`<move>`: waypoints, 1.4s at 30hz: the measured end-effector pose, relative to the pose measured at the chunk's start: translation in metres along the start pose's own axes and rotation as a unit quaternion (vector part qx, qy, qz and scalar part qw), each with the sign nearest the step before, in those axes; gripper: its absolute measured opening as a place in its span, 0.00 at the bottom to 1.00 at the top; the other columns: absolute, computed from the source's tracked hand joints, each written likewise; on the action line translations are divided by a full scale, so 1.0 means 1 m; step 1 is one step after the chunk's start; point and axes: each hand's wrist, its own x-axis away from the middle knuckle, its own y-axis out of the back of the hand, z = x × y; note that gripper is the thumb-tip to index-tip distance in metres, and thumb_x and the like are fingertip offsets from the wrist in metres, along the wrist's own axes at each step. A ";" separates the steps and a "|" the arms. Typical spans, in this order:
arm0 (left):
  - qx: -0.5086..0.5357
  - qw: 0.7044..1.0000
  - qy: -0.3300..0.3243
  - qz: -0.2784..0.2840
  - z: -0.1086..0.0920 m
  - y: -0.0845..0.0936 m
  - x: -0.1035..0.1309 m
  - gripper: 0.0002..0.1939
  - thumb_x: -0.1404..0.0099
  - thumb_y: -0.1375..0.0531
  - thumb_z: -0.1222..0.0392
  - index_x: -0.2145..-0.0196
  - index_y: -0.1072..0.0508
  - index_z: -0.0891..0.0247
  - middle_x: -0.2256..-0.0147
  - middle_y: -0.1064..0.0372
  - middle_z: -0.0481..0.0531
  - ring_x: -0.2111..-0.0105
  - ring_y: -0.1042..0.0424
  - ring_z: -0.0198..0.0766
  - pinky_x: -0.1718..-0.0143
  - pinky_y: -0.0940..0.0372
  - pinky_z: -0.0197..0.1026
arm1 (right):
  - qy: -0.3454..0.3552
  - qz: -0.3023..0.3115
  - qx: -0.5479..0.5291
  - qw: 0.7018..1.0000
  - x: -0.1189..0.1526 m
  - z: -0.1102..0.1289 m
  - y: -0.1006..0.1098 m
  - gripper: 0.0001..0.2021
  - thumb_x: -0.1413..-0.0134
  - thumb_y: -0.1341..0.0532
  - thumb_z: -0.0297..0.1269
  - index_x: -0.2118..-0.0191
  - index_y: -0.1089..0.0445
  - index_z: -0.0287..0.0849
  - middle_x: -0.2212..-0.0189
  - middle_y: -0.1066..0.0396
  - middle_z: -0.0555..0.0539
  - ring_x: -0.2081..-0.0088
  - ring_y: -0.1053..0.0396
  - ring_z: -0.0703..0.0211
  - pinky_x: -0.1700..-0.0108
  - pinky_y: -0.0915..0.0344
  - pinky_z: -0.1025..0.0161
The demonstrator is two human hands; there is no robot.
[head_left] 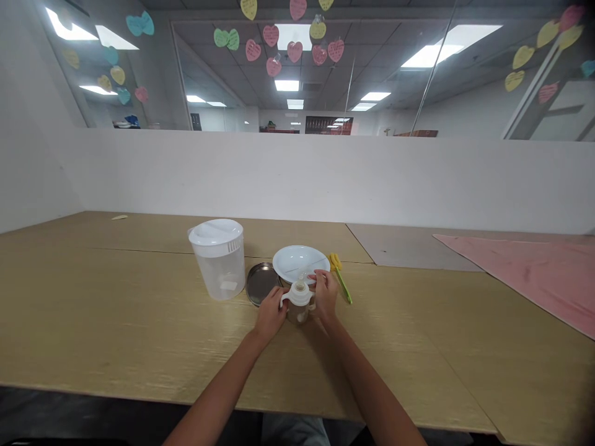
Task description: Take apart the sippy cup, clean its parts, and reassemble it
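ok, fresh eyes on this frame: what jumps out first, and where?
Likely the two bare hands mid-picture: the left hand on a white-topped cup, the right hand by its top. Next, the tall translucent bucket with a white lid, standing to their left. Then the heart-shaped notes scattered over the glass up top.

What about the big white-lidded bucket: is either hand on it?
No, the left hand and right hand are both at the small handled cup, with the bucket standing apart to their left.
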 end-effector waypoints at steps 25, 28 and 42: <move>0.034 0.999 0.036 -0.022 -0.003 0.003 0.001 0.13 0.40 0.52 0.68 0.60 0.31 0.63 0.62 0.32 0.54 0.62 0.31 0.40 0.59 0.37 0.42 | 0.379 0.183 0.231 0.877 0.025 0.013 0.002 0.14 0.51 0.41 0.46 0.62 0.33 0.41 0.71 0.32 0.44 0.66 0.35 0.53 0.64 0.38 0.58; 0.054 0.998 0.034 -0.018 -0.003 0.005 0.001 0.13 0.40 0.52 0.69 0.62 0.31 0.63 0.64 0.30 0.53 0.62 0.31 0.40 0.59 0.37 0.42 | 0.378 0.170 0.236 0.879 0.027 0.008 -0.002 0.13 0.50 0.42 0.44 0.61 0.34 0.42 0.71 0.33 0.44 0.67 0.34 0.53 0.66 0.37 0.58; 0.187 0.978 0.022 0.085 -0.018 0.013 0.005 0.40 0.51 0.38 0.64 0.42 0.51 0.60 0.49 0.37 0.57 0.57 0.32 0.41 0.58 0.36 0.41 | 0.367 0.131 0.270 0.880 0.024 0.007 0.002 0.14 0.48 0.44 0.45 0.62 0.34 0.39 0.70 0.31 0.43 0.67 0.34 0.53 0.65 0.37 0.59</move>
